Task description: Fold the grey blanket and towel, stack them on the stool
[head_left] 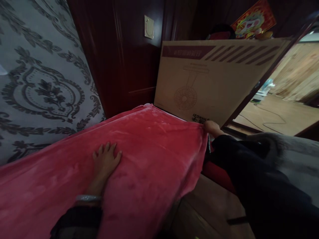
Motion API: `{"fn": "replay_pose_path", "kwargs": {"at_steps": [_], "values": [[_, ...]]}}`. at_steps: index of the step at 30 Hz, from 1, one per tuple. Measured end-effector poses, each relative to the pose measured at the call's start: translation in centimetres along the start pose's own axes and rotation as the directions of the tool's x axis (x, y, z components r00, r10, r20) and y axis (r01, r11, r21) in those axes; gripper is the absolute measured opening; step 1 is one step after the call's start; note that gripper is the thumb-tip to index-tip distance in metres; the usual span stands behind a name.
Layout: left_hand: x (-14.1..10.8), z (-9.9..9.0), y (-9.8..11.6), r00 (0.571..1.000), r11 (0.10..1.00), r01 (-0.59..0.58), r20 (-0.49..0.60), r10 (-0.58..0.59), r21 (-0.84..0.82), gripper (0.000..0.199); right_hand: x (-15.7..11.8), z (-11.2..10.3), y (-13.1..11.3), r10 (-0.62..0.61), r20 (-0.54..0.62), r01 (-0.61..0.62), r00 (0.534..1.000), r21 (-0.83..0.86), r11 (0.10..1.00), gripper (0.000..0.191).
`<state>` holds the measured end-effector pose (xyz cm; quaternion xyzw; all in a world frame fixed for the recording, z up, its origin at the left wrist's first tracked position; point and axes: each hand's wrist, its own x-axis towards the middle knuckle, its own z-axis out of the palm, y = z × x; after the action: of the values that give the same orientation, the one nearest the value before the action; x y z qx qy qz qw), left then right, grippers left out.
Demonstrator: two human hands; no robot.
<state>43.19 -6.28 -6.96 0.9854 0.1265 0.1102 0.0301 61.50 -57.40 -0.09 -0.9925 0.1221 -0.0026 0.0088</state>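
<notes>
A plush pinkish-red blanket [149, 146] is spread over a long surface, reaching from the lower left to a far edge beside the cardboard box. My left hand [106, 158] lies flat on it, fingers spread, with a silvery band at the wrist. At the blanket's far right corner, my right hand [211, 127] has its fingers closed around the cloth edge. The blanket hangs down in folds on the side below that hand. What supports it underneath is mostly hidden.
A large cardboard box [199, 79] with a printed fan drawing leans upright beyond the blanket, against a dark red wooden panel [122, 49]. Patterned wallpaper [50, 76] borders the left. At right, a doorway shows a floor with a cable [271, 123]; grey fabric [294, 159] lies nearer.
</notes>
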Motion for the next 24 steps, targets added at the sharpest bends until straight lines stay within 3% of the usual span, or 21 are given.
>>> {"fn": "replay_pose_path", "kwargs": {"at_steps": [4,7,10,13,16,19,21,22,24], "values": [[0.0,-0.2,0.1,1.000,1.000,0.006,0.003,-0.006,0.025,0.058,-0.4,1.2,-2.8,-0.034,-0.080,0.031,0.996,-0.039,0.999,0.039],[-0.2,-0.5,0.2,1.000,0.999,0.014,0.013,-0.015,0.039,0.058,-0.8,3.1,-6.2,-0.257,-0.140,0.254,0.956,-0.041,0.966,0.052],[-0.4,-0.6,0.4,1.000,0.999,0.013,0.013,-0.013,0.040,0.058,-1.3,5.9,-8.7,-0.433,-0.041,0.432,0.900,-0.043,0.901,0.056],[-0.5,-0.6,0.4,1.000,0.999,0.010,0.014,-0.011,0.043,0.059,-1.2,7.3,-9.4,-0.335,0.031,0.336,0.942,-0.044,0.941,0.059],[-0.4,-0.7,0.4,0.999,0.998,0.024,0.035,-0.026,0.062,0.058,-1.1,6.2,-9.9,-0.266,0.052,0.268,0.963,-0.028,0.963,0.060],[-0.8,-1.2,0.9,0.998,0.998,0.040,0.039,-0.042,0.048,0.056,-2.7,4.8,-11.7,-0.292,0.074,0.293,0.954,-0.009,0.956,0.062],[-1.5,-1.8,1.6,0.998,0.999,0.044,0.039,-0.044,0.006,0.056,-5.2,5.4,-13.5,-0.412,0.025,0.412,0.911,0.005,0.911,0.065],[-2.0,-2.1,1.9,0.997,0.998,0.060,0.060,-0.059,-0.023,0.056,-6.9,6.2,-14.4,-0.520,-0.045,0.521,0.853,0.016,0.853,0.067],[-3.0,-2.5,2.3,0.990,0.994,0.065,0.132,-0.052,-0.092,0.060,-10.4,8.5,-15.4,-0.714,-0.123,0.722,0.689,0.040,0.690,0.068]]}}
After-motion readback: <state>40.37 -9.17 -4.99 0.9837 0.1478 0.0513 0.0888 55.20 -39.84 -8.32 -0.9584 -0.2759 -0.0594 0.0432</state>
